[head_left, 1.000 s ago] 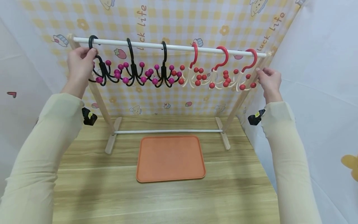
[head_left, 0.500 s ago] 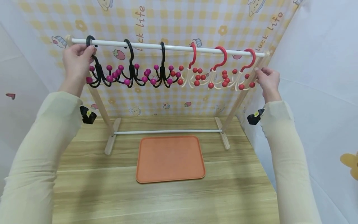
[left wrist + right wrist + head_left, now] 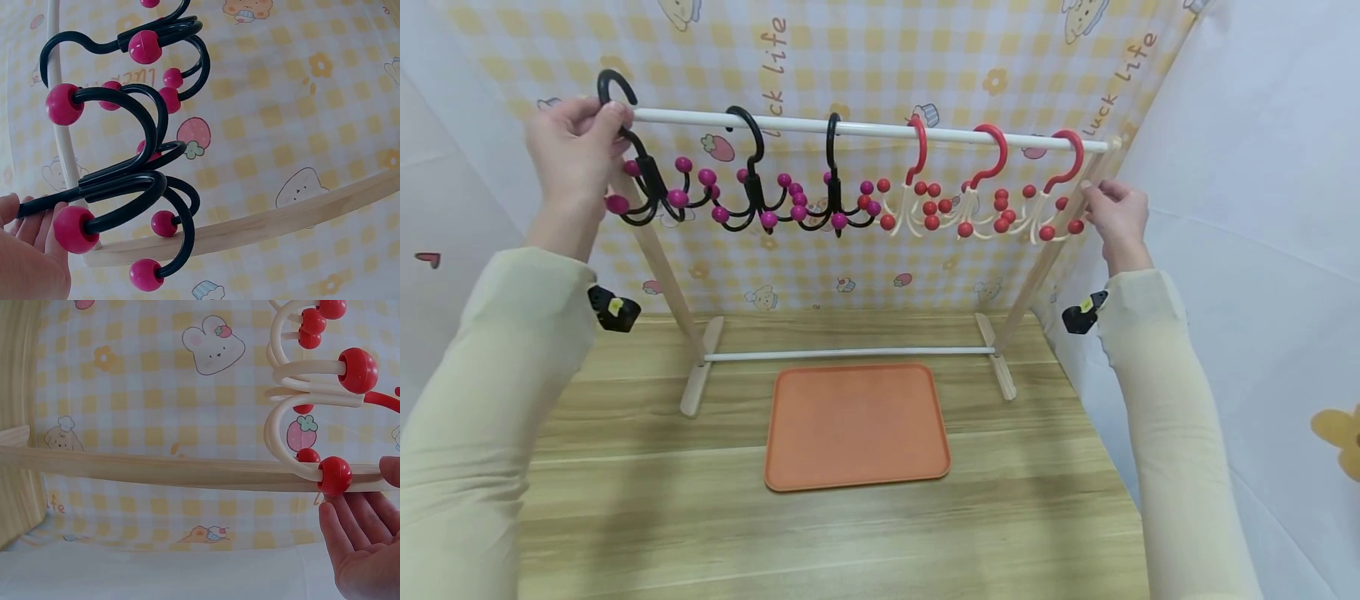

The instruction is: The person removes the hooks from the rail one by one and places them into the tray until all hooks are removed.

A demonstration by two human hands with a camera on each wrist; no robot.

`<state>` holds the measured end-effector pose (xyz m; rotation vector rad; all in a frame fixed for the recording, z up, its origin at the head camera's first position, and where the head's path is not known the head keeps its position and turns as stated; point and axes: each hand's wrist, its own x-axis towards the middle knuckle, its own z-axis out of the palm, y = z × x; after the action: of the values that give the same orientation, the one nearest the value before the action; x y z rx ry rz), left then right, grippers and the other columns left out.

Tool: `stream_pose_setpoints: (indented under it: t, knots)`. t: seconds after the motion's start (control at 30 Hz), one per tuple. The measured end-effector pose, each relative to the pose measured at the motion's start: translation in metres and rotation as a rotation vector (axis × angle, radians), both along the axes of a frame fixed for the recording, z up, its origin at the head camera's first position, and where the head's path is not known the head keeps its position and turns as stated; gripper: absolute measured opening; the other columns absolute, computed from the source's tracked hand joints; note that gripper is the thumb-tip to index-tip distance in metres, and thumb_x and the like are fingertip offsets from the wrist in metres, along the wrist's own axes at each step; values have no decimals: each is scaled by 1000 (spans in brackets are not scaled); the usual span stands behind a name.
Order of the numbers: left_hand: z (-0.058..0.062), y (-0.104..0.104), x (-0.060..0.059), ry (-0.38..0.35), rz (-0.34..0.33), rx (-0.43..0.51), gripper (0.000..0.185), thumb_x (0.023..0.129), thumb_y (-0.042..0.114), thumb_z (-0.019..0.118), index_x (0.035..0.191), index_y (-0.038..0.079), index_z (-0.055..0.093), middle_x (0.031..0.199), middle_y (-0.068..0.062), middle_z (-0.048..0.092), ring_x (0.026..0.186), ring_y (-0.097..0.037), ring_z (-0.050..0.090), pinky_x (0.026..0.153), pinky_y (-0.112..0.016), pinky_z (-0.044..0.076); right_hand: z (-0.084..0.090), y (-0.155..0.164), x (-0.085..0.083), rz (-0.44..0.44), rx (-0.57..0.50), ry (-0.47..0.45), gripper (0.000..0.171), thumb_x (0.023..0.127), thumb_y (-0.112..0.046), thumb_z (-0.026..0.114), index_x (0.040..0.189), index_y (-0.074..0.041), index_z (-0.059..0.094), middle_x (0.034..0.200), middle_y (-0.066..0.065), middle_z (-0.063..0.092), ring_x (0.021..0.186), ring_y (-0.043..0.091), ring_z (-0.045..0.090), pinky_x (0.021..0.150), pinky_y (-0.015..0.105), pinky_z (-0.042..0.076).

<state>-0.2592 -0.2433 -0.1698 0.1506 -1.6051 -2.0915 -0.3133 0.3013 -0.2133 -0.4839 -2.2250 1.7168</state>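
My left hand pinches the neck of a black multi-claw hanger with magenta ball tips. The hook of this hanger stands above the left end of the white rod, seemingly off it. Two similar black hangers hang from the rod to its right. Farther along hang three cream hangers with red hooks and red balls. At the right end, my right hand holds the wooden post of the rack. The right wrist view has the thumb and fingers on either side of that post.
An orange tray lies on the wood-grain table in front of the rack. A lower white bar joins the wooden feet. Behind hangs a yellow checked cloth; white sheets flank the sides.
My left hand has moved left and the black hanger's hook has risen from the rod. The other two black hangers have swung and turned a little. My right hand stays at the post.
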Motion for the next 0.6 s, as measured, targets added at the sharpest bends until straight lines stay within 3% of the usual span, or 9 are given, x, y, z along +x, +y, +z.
stream_pose_setpoints:
  t: [0.33,0.6]
  knots:
    - [-7,-1,14,16,-59,43,28,69,10,75,95,2,66,88,-6,65,85,-14,60,72,-17,48,-1,0,0,-2,-1,0,58,80,-43,59,129,-16,46,125,2,46,106,11,44,99,25,33]
    - [-25,1,18,-4,-85,25,24,71,11,73,92,3,66,84,-3,66,85,-12,61,72,-17,48,0,0,-1,0,5,3,55,81,-42,59,128,-15,48,122,2,48,104,10,45,98,25,35]
